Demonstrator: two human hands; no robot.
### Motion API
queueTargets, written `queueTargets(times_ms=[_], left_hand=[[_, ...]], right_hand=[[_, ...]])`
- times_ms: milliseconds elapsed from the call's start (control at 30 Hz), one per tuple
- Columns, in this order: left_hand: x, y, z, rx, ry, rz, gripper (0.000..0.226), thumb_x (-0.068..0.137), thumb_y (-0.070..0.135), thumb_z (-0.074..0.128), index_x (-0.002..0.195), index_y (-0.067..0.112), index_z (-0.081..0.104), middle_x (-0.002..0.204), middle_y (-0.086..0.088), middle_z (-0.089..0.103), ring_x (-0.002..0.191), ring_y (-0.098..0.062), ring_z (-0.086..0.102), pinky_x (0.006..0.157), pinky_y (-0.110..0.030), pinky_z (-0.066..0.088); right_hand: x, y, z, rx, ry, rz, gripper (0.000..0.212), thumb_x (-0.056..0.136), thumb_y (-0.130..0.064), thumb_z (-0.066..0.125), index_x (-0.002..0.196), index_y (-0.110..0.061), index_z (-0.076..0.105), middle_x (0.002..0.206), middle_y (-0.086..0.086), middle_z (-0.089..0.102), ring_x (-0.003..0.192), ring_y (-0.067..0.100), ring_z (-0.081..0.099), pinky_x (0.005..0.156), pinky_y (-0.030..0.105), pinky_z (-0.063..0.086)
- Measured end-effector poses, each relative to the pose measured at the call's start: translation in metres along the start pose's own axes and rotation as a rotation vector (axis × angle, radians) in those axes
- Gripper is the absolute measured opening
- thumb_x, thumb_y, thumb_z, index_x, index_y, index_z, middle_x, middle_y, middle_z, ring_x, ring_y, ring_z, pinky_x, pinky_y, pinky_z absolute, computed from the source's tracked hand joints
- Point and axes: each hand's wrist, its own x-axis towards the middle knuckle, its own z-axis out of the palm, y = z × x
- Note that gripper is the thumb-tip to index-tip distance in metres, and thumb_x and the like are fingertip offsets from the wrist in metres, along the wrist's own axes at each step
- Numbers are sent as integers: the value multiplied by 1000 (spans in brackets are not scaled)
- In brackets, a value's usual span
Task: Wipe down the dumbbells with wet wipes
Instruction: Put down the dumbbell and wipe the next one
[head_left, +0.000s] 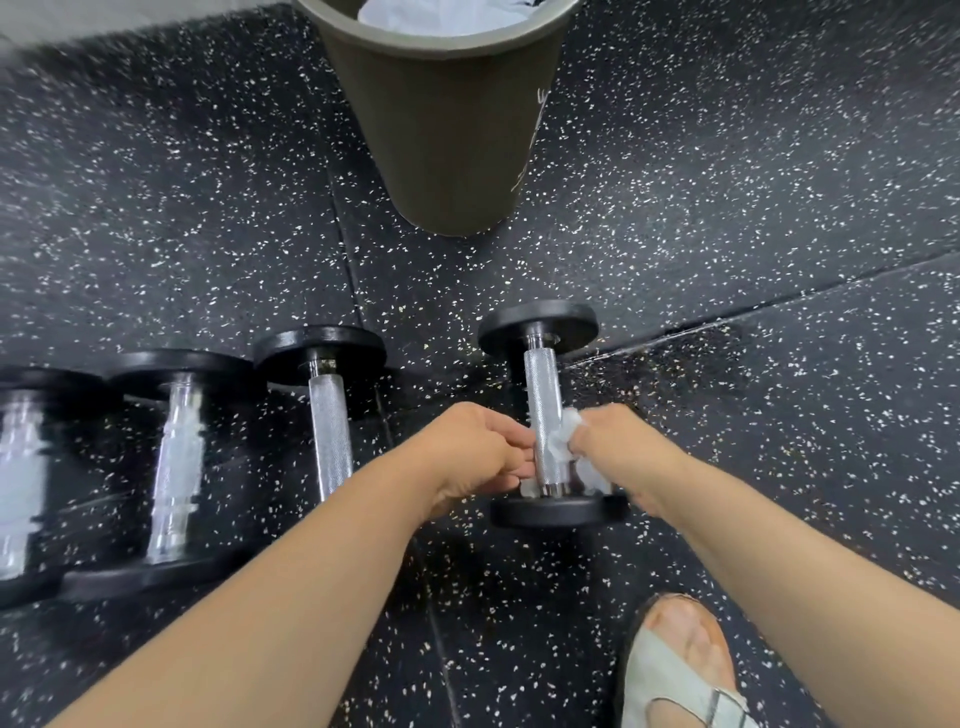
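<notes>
While the person looks down at a speckled black rubber floor (727, 208), both hands work on the rightmost dumbbell (543, 395), which lies on the floor apart from the others to its left. The left hand (467, 457) curls its fingers round the knurled steel handle near the closer weight plate, steadying it. The right hand (618, 441) bunches its fingers round a crumpled white wet wipe (563, 436) and presses it to the handle's right side. This appears to be the handle-wiping step. The next move likely calls for rubbing along the bar and over the plates, then turning to the three dumbbells (327, 415) in the row. Beyond, an olive-brown waste bin (447, 130) stands upright, holding crumpled white material (441, 13), perhaps a liner or used wipes.
</notes>
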Motion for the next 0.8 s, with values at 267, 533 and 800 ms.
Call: queueTargets(times_ms=[267,533,800], left_hand=[[-4,-7,-6,-48,-7,-11,37,86,-17,48,111,4,64,109,-12,71,99,-17,70,79,-25,57],[-8,-1,-19,17,45,-49,28,91,-11,46,104,3,66,101,-12,72,87,-14,73,78,-27,58],[-16,4,-36,-12,106,-67,29,92,-13,43,104,-1,66,96,-14,73,82,-16,74,69,-27,60]], right_hand=[[18,-2,7,248,-49,174,21,90,6,43,99,-3,59,94,12,59,82,22,53,83,39,47],[50,-52,2,758,20,113,22,94,6,38,80,-7,49,83,9,53,69,18,53,64,29,48],[14,-19,26,265,-172,177,8,91,2,48,96,-3,52,109,14,58,99,22,59,91,38,50]])
